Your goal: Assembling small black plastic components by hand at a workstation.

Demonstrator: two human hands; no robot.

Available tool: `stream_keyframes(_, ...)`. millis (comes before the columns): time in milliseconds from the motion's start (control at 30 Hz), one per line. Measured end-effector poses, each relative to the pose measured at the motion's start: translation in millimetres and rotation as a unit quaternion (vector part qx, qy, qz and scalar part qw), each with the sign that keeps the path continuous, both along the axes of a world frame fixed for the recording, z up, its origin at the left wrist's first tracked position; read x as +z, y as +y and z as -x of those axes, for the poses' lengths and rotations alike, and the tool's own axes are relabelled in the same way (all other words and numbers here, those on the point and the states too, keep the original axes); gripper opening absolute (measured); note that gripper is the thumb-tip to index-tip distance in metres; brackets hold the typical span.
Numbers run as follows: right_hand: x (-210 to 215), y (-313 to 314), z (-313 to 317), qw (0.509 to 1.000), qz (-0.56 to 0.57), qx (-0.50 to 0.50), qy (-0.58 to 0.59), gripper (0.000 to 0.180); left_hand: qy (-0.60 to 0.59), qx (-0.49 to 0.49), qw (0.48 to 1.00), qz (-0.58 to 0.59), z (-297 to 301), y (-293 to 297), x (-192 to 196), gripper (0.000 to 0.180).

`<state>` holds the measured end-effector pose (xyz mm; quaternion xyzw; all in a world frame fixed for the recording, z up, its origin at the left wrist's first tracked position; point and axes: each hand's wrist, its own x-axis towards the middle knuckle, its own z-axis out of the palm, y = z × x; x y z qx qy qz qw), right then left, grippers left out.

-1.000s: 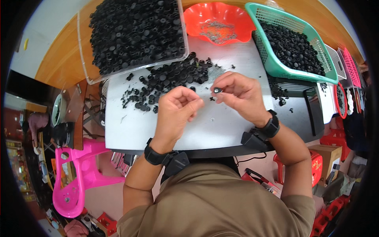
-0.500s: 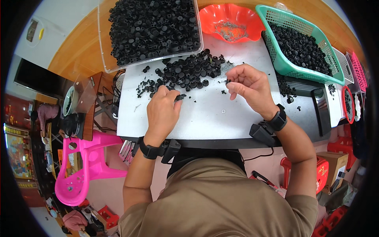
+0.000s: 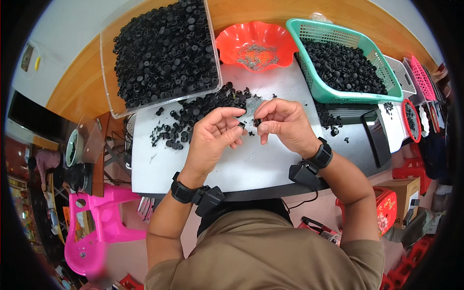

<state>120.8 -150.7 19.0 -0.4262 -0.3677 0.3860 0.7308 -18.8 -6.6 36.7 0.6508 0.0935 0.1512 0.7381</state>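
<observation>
Hands meet over the grey table (image 3: 251,169), close together in front of the person's chest. The left hand (image 3: 212,137) is curled, its thumb and forefinger pinched on one small black cap (image 3: 240,125); the right hand (image 3: 282,123), just beside it, is likewise curled, its fingertips closed on a second small black piece (image 3: 257,122). The two pieces are near each other but apart, above the table's middle. Each wrist wears one black band with a black box clipped to it, two in all. Beyond the hands, toward the table's far edge, a loose heap of black caps (image 3: 193,118) lies spread on the bare top, too many to count. Past that heap stand three containers in a row: one clear tray (image 3: 108,77) at the table's far left, brimming with black caps; one orange bowl (image 3: 227,41) at the far middle, with thin metal bits in it; one teal basket (image 3: 338,94) at the far right, also full of black parts. Right of the table, smaller pink and white baskets stand on edge. Left of the table and below its level stands one pink plastic stool (image 3: 96,212). Behind the table runs a wooden ledge.
</observation>
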Motion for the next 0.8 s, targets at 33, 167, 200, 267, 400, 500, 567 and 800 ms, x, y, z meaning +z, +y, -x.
stream_keyframes(33,-1,0,-2,1.0,0.002,0.009,0.025,0.014,-0.017,-0.007,1.0,0.019,-4,0,-1,0.022)
stream_keyframes(167,-10,-1,-12,0.995,-0.041,0.046,0.084,0.014,-0.011,-0.034,0.997,0.073,-15,2,-9,0.023)
stream_keyframes(200,-10,-1,-14,0.995,-0.037,0.045,0.082,0.014,-0.013,-0.034,0.996,0.076,-17,2,-10,0.023)
stream_keyframes(267,-12,-1,-16,0.991,-0.044,0.061,0.113,0.014,-0.035,-0.043,0.992,0.109,-19,2,-13,0.024)
stream_keyframes(400,-12,0,-17,0.992,-0.031,0.046,0.115,0.018,-0.043,-0.045,0.989,0.131,-18,2,-18,0.025)
stream_keyframes(500,-13,1,-17,0.989,-0.049,0.054,0.129,0.015,-0.03,-0.05,0.987,0.149,-17,3,-21,0.024)
stream_keyframes(567,-12,1,-15,0.993,-0.04,0.035,0.102,0.014,-0.022,-0.073,0.982,0.17,-18,4,-22,0.026)
stream_keyframes(800,-3,0,-7,0.998,-0.01,-0.028,0.053,0.01,-0.038,-0.113,0.953,0.28,-18,8,-32,0.03)
